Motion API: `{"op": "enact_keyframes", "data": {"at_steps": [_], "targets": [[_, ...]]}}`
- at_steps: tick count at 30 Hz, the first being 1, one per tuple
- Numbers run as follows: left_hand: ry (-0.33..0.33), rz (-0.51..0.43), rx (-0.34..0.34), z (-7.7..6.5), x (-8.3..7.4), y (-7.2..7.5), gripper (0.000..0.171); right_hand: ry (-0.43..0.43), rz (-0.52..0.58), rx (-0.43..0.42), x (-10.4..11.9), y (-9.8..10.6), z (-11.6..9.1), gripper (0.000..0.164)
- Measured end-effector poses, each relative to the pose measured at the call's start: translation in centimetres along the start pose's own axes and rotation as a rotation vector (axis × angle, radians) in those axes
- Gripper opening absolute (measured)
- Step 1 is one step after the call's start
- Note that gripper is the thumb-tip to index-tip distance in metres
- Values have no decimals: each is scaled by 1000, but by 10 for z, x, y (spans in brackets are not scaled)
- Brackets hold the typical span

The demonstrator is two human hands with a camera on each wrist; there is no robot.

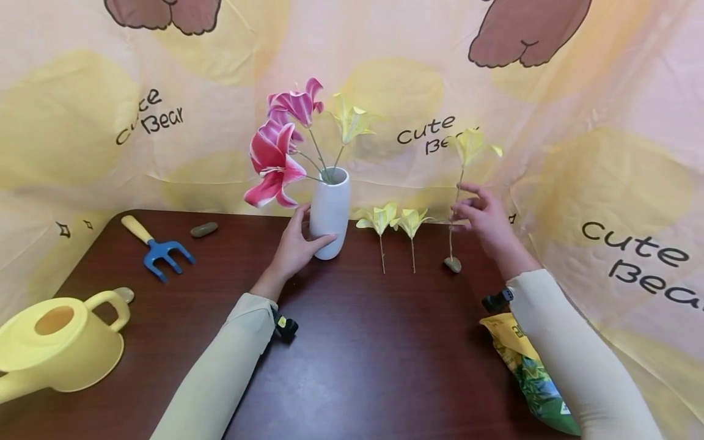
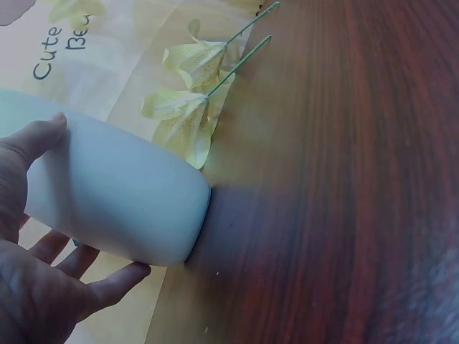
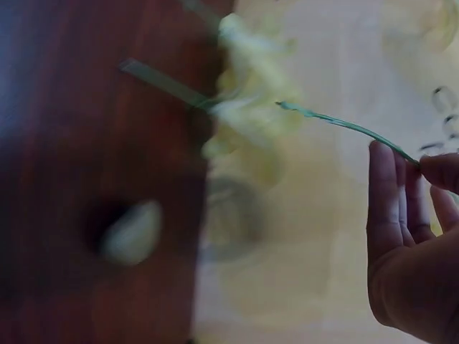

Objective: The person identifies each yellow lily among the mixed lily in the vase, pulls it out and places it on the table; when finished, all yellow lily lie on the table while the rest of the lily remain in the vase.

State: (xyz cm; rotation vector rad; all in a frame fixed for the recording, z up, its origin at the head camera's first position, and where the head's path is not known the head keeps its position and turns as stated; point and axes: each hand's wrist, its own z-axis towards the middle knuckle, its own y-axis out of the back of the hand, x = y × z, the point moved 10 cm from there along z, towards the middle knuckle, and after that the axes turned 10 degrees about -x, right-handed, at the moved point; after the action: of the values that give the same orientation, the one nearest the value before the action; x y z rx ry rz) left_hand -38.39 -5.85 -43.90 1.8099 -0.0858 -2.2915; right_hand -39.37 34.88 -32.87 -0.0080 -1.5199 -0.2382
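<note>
Yellow watering can [image 1: 88, 360], blue garden fork [image 1: 156, 247] near an oblong stone [image 1: 204, 230], yellow-and-green bag [image 1: 522, 360], dark table [image 1: 352, 342].

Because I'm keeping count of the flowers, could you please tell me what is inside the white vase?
Stems of pink flowers and one yellow flower run into the white vase. The vase hides the stems' lower ends and anything else further down inside.

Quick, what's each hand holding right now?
Left hand: gripping the side of the white vase.
Right hand: pinching a yellow flower by its stem.
</note>
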Motion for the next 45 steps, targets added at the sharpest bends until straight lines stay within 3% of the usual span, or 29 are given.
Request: {"op": "enact_keyframes", "data": {"at_steps": [8, 18, 33, 45], "targets": [[8, -1, 0, 0, 1, -1, 94, -90, -248, 83, -78, 27, -4, 59], [9, 5, -1, 0, 1, -1, 94, -165, -327, 145, -120, 25, -16, 57], [17, 3, 5, 0, 2, -1, 96, -266, -330, 145, -140, 21, -23, 56], [8, -12, 2, 1, 1, 0, 95, -268, -335, 106, -140, 23, -23, 53]]}}
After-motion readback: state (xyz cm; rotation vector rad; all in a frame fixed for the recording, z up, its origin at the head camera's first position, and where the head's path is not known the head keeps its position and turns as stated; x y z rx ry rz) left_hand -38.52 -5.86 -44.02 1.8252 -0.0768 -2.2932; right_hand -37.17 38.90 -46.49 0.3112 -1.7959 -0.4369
